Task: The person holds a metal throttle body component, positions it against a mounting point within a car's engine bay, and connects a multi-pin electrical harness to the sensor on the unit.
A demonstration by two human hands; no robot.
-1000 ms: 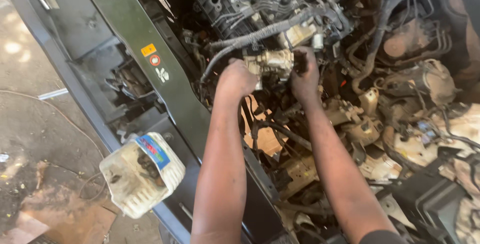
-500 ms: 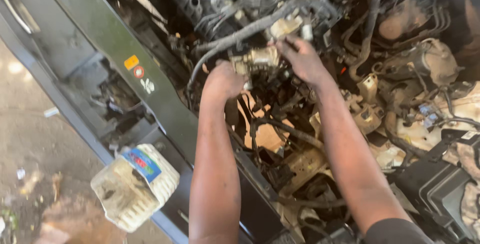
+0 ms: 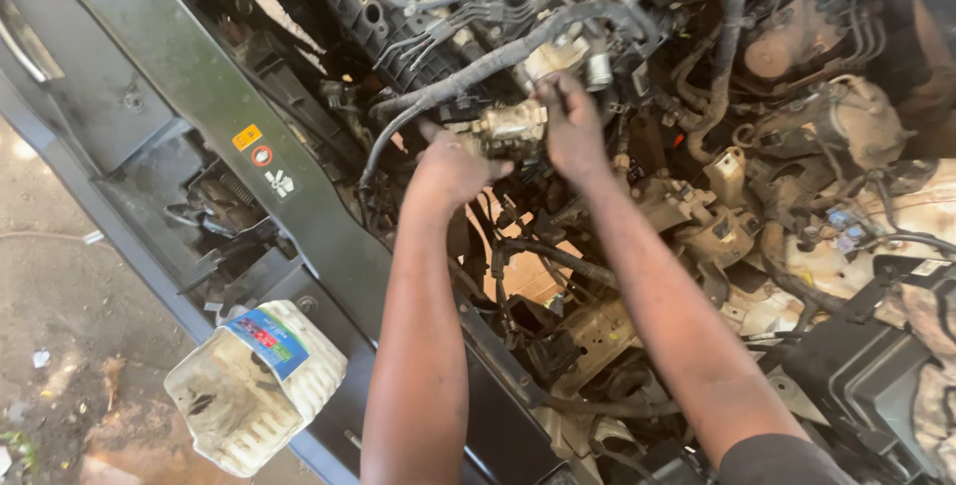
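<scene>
Here I have both hands deep in the engine bay. My left hand (image 3: 450, 168) is closed around the left side of a small metal part (image 3: 506, 127), which sits among the hoses just under a thick black hose (image 3: 478, 72). My right hand (image 3: 573, 131) touches the right side of the same part; its fingers are bent, but I cannot tell if they really grip it. A cut white plastic can (image 3: 254, 385) stands on the dark front panel (image 3: 209, 97), well apart from my hands.
</scene>
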